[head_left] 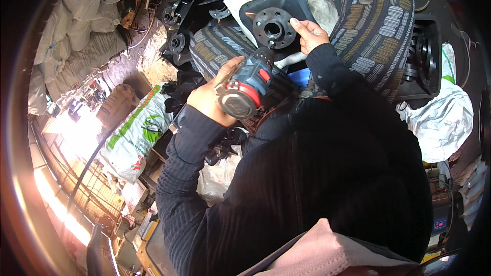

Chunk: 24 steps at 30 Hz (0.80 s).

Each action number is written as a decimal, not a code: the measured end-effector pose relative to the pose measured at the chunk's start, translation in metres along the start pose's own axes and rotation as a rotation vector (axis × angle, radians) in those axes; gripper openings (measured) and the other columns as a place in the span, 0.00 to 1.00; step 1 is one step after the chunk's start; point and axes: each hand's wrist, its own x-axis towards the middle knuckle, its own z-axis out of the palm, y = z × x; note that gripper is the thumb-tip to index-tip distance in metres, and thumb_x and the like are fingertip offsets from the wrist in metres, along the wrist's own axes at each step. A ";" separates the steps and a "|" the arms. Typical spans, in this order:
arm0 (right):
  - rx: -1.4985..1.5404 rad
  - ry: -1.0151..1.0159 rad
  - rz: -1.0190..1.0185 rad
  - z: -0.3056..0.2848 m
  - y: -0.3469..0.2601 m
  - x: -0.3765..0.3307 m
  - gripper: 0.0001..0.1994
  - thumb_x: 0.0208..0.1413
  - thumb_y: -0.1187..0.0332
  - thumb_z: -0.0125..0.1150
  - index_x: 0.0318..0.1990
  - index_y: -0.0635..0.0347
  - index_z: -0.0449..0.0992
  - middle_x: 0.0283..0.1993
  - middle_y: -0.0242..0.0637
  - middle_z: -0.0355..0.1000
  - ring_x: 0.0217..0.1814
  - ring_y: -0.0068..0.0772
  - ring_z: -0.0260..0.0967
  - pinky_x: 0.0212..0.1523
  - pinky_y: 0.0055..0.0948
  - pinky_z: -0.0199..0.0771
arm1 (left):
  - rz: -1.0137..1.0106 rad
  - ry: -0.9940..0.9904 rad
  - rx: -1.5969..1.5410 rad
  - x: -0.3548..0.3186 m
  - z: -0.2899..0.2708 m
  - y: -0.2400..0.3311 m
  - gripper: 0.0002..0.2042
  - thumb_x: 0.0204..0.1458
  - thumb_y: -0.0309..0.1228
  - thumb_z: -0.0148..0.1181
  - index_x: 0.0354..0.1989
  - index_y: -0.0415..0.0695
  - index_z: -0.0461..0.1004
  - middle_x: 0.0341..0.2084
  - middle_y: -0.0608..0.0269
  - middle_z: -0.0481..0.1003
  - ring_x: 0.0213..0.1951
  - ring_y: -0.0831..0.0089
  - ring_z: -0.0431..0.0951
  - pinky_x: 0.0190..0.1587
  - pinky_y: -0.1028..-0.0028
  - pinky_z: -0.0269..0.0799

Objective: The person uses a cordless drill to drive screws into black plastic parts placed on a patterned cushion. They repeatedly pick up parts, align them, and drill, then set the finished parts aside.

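My left hand [210, 101] grips a blue, black and red cordless drill [250, 83]. Its chuck points up toward a black moulded part [279, 3] with a squarish base and a round flange [262, 33]. Bolt holes surround the flange's wide central opening. My right hand [310, 36] is at the flange's right rim, its thumb and fingers closed together. Whatever lies between those fingertips is too small to make out. A white cloth [236, 3] lies under the part, between my legs in patterned fabric [376, 20].
Several similar black flanged parts [177, 42] are piled at the upper left. Another black part [420, 64] stands at the right, above a crumpled white bag [444, 125]. A white and green sack [134, 138] lies at the left. Stacked white sacks [76, 25] fill the far left.
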 end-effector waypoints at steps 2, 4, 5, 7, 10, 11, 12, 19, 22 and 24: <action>0.018 -0.019 0.027 0.000 0.000 0.003 0.13 0.51 0.59 0.63 0.31 0.57 0.70 0.13 0.18 0.53 0.08 0.10 0.42 0.09 0.17 0.39 | -0.076 -0.016 -0.022 -0.007 0.003 -0.002 0.32 0.38 0.35 0.62 0.56 0.52 0.61 0.49 0.63 0.70 0.32 0.61 0.78 0.34 0.68 0.75; 0.026 -0.029 0.066 0.000 0.000 0.004 0.12 0.52 0.58 0.62 0.31 0.54 0.70 0.13 0.18 0.52 0.08 0.11 0.42 0.08 0.17 0.40 | -0.075 0.007 -0.080 -0.014 -0.003 0.000 0.32 0.39 0.34 0.61 0.57 0.52 0.59 0.46 0.63 0.71 0.32 0.60 0.78 0.33 0.68 0.75; 0.075 -0.039 0.080 0.002 -0.001 0.006 0.13 0.50 0.57 0.63 0.31 0.55 0.70 0.14 0.19 0.54 0.08 0.11 0.42 0.09 0.18 0.40 | -0.071 0.015 -0.111 -0.016 -0.005 -0.001 0.32 0.39 0.33 0.60 0.58 0.53 0.58 0.45 0.63 0.72 0.31 0.60 0.78 0.33 0.67 0.75; 0.170 -0.061 0.116 0.004 -0.005 0.005 0.15 0.48 0.55 0.64 0.32 0.57 0.70 0.16 0.21 0.59 0.09 0.11 0.43 0.09 0.18 0.40 | -0.014 0.129 -0.061 -0.022 0.003 -0.008 0.22 0.39 0.33 0.61 0.47 0.49 0.68 0.35 0.59 0.76 0.29 0.60 0.78 0.31 0.67 0.74; 0.141 -0.064 0.111 0.000 0.007 0.014 0.19 0.47 0.53 0.65 0.36 0.58 0.72 0.19 0.23 0.63 0.09 0.12 0.44 0.10 0.18 0.41 | 0.003 0.206 -0.075 -0.029 0.014 -0.014 0.15 0.38 0.33 0.62 0.37 0.46 0.73 0.28 0.58 0.76 0.28 0.61 0.78 0.30 0.68 0.74; 0.141 -0.058 0.112 0.001 0.009 0.014 0.20 0.46 0.52 0.65 0.37 0.59 0.72 0.19 0.24 0.64 0.09 0.12 0.44 0.10 0.18 0.42 | 0.000 0.223 -0.142 -0.029 0.023 -0.020 0.14 0.38 0.33 0.62 0.35 0.45 0.74 0.27 0.58 0.76 0.27 0.61 0.78 0.30 0.68 0.74; 0.134 -0.068 0.097 0.000 0.011 0.019 0.20 0.46 0.53 0.65 0.38 0.59 0.72 0.19 0.24 0.64 0.09 0.12 0.45 0.10 0.18 0.42 | -0.002 0.240 -0.208 -0.028 0.031 -0.025 0.12 0.37 0.33 0.62 0.33 0.45 0.74 0.26 0.58 0.76 0.27 0.62 0.78 0.30 0.68 0.74; 0.154 -0.044 0.076 0.000 0.014 0.025 0.21 0.45 0.54 0.66 0.41 0.59 0.72 0.19 0.23 0.65 0.08 0.12 0.44 0.10 0.18 0.42 | 0.059 0.116 -0.171 -0.025 0.024 -0.019 0.19 0.39 0.33 0.62 0.42 0.43 0.71 0.36 0.56 0.74 0.38 0.64 0.76 0.40 0.71 0.72; 0.141 -0.021 0.066 0.000 0.016 0.027 0.19 0.45 0.55 0.66 0.40 0.58 0.73 0.18 0.23 0.65 0.08 0.12 0.44 0.09 0.18 0.41 | 0.117 0.063 -0.086 -0.020 0.015 -0.013 0.22 0.40 0.33 0.63 0.46 0.42 0.70 0.39 0.56 0.74 0.41 0.64 0.76 0.43 0.71 0.71; 0.137 -0.012 0.065 0.002 0.016 0.025 0.19 0.45 0.55 0.66 0.38 0.58 0.73 0.17 0.22 0.64 0.07 0.12 0.44 0.09 0.18 0.40 | 0.106 0.050 -0.065 -0.016 0.012 -0.008 0.23 0.40 0.33 0.63 0.48 0.42 0.69 0.42 0.56 0.74 0.42 0.65 0.76 0.44 0.72 0.71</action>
